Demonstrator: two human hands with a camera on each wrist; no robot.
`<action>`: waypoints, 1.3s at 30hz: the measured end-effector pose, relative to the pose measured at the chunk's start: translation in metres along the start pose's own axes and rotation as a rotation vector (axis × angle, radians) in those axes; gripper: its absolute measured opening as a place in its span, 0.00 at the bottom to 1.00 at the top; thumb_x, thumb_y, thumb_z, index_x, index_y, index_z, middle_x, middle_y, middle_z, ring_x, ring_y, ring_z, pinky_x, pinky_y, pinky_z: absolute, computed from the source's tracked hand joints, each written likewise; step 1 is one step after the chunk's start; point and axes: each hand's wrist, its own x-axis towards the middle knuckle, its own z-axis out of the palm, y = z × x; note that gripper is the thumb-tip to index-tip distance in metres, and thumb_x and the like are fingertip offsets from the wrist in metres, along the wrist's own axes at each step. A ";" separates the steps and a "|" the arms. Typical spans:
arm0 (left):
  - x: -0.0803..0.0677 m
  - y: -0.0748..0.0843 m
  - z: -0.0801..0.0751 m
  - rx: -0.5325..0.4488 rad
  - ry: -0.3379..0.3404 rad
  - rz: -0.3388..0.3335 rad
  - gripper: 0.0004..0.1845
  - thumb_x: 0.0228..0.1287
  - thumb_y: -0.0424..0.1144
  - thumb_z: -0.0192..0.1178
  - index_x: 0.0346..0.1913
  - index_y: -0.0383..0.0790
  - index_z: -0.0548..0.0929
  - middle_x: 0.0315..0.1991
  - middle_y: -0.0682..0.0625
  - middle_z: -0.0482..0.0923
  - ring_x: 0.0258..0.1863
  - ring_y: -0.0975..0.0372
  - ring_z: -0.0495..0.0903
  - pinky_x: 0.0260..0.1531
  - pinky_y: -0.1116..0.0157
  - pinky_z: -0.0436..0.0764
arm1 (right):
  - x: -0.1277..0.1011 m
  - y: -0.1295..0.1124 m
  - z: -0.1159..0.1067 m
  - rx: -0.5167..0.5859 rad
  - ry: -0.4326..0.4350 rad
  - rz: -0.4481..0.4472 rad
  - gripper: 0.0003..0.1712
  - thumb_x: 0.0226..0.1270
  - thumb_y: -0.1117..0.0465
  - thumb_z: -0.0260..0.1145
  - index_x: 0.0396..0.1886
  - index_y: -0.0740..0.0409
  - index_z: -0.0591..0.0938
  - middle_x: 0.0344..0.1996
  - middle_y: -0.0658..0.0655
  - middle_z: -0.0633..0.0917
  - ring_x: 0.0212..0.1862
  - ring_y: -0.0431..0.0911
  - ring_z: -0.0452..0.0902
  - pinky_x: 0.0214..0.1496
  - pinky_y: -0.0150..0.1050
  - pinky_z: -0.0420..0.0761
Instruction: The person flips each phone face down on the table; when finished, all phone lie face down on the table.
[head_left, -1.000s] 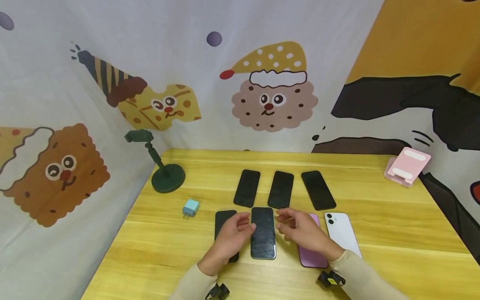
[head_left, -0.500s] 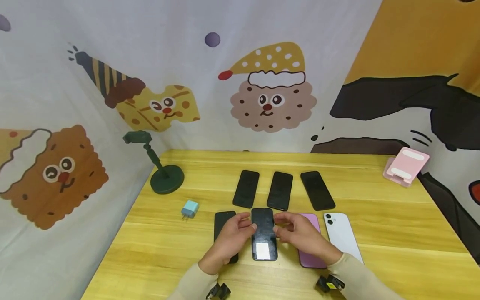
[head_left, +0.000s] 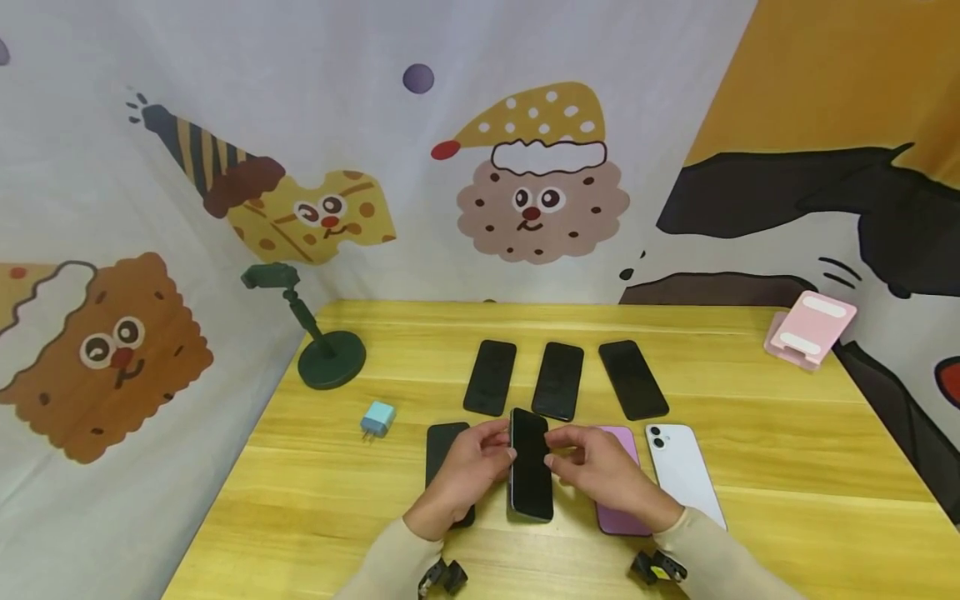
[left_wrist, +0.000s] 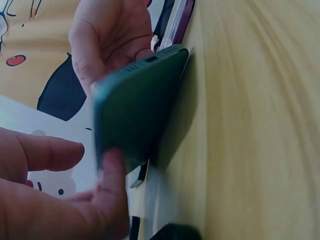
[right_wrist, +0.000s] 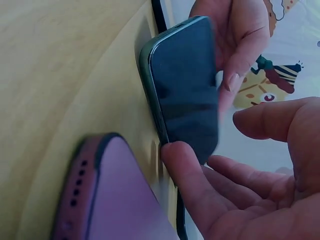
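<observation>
- Yellow table [head_left: 262,525] below;
- my left hand [head_left: 468,467] half curled at the raised edge of a dark phone [head_left: 531,471]; whether pinching, I cannot tell;
- my right hand [head_left: 606,468] loosely spread, fingertip touching the lower edge;
- dark phone tilted between; lifting, I judge; next needs steady pinching.

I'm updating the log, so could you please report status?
Left hand and right hand touching phone between them; phone tilted, left edge up; nothing visibly blocking.
</observation>
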 end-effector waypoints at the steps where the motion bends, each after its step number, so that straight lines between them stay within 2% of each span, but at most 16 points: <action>1: 0.001 0.000 0.001 -0.013 -0.012 0.003 0.30 0.72 0.26 0.61 0.75 0.27 0.71 0.57 0.36 0.77 0.49 0.59 0.81 0.46 0.66 0.86 | 0.001 0.001 0.000 -0.009 0.006 0.003 0.22 0.73 0.57 0.72 0.60 0.66 0.85 0.57 0.64 0.88 0.42 0.43 0.90 0.38 0.33 0.88; 6: 0.005 0.000 0.008 -0.085 -0.072 -0.002 0.30 0.72 0.26 0.63 0.75 0.32 0.72 0.55 0.37 0.78 0.48 0.58 0.84 0.48 0.66 0.87 | 0.001 0.002 0.002 0.019 0.036 0.023 0.20 0.75 0.58 0.70 0.59 0.65 0.85 0.51 0.61 0.91 0.47 0.45 0.91 0.43 0.32 0.88; 10: 0.008 -0.001 0.014 -0.131 -0.107 -0.015 0.31 0.72 0.30 0.66 0.76 0.38 0.71 0.61 0.36 0.77 0.53 0.56 0.85 0.53 0.59 0.89 | 0.000 0.002 0.001 0.082 0.058 0.033 0.22 0.76 0.55 0.70 0.60 0.67 0.84 0.49 0.62 0.91 0.46 0.48 0.91 0.41 0.34 0.89; 15: 0.012 -0.006 0.021 -0.151 -0.154 -0.020 0.30 0.72 0.33 0.68 0.74 0.43 0.73 0.66 0.36 0.76 0.57 0.54 0.85 0.56 0.51 0.88 | -0.001 0.001 -0.001 0.158 0.038 0.053 0.26 0.78 0.51 0.68 0.63 0.67 0.82 0.48 0.63 0.91 0.45 0.48 0.91 0.40 0.39 0.91; 18: 0.012 -0.007 0.026 -0.120 -0.168 -0.027 0.29 0.71 0.32 0.69 0.73 0.48 0.75 0.67 0.38 0.76 0.60 0.53 0.84 0.53 0.51 0.88 | -0.004 0.000 -0.003 0.193 0.027 0.072 0.29 0.79 0.49 0.67 0.65 0.68 0.80 0.50 0.66 0.90 0.45 0.49 0.91 0.39 0.42 0.92; 22: 0.011 -0.008 0.031 -0.020 -0.160 -0.023 0.31 0.68 0.31 0.71 0.72 0.53 0.78 0.69 0.41 0.73 0.64 0.51 0.80 0.52 0.56 0.89 | -0.007 0.000 -0.006 0.184 0.042 0.100 0.31 0.78 0.49 0.68 0.69 0.66 0.78 0.52 0.66 0.89 0.44 0.49 0.90 0.35 0.43 0.91; 27: 0.010 -0.007 0.033 0.118 -0.167 0.003 0.33 0.67 0.34 0.74 0.73 0.53 0.79 0.71 0.40 0.67 0.66 0.48 0.76 0.53 0.60 0.88 | -0.010 0.001 -0.007 0.158 0.065 0.115 0.29 0.77 0.54 0.69 0.70 0.65 0.76 0.52 0.65 0.89 0.41 0.47 0.90 0.29 0.42 0.89; 30: 0.010 -0.008 0.034 0.149 -0.163 -0.003 0.32 0.67 0.36 0.74 0.73 0.52 0.78 0.71 0.40 0.67 0.66 0.49 0.75 0.54 0.60 0.87 | -0.010 0.002 -0.009 0.150 0.071 0.117 0.28 0.77 0.58 0.69 0.69 0.66 0.76 0.50 0.65 0.89 0.38 0.47 0.89 0.28 0.41 0.89; 32: 0.009 -0.008 0.035 0.102 -0.154 -0.032 0.32 0.69 0.36 0.73 0.74 0.49 0.77 0.72 0.40 0.67 0.65 0.50 0.76 0.54 0.59 0.87 | -0.010 0.000 -0.011 0.125 0.082 0.115 0.27 0.76 0.59 0.68 0.69 0.66 0.77 0.49 0.64 0.90 0.36 0.46 0.88 0.27 0.40 0.87; 35: 0.008 -0.006 0.035 -0.023 -0.135 -0.090 0.33 0.72 0.36 0.69 0.76 0.41 0.71 0.71 0.39 0.68 0.61 0.52 0.80 0.54 0.54 0.88 | -0.012 -0.004 -0.014 0.095 0.104 0.111 0.27 0.75 0.61 0.69 0.69 0.66 0.77 0.48 0.62 0.90 0.33 0.45 0.86 0.25 0.39 0.85; 37: 0.007 -0.005 0.035 -0.114 -0.125 -0.127 0.32 0.74 0.34 0.66 0.76 0.36 0.69 0.69 0.38 0.71 0.56 0.53 0.83 0.52 0.51 0.89 | -0.014 -0.007 -0.015 0.097 0.114 0.112 0.28 0.75 0.61 0.69 0.70 0.66 0.76 0.49 0.62 0.90 0.34 0.45 0.86 0.26 0.40 0.85; 39: 0.007 -0.004 0.033 -0.165 -0.120 -0.153 0.30 0.76 0.34 0.63 0.76 0.35 0.68 0.64 0.38 0.74 0.51 0.54 0.85 0.49 0.50 0.90 | -0.015 -0.011 -0.016 0.110 0.116 0.110 0.28 0.75 0.62 0.69 0.70 0.66 0.76 0.51 0.63 0.90 0.37 0.45 0.87 0.27 0.41 0.86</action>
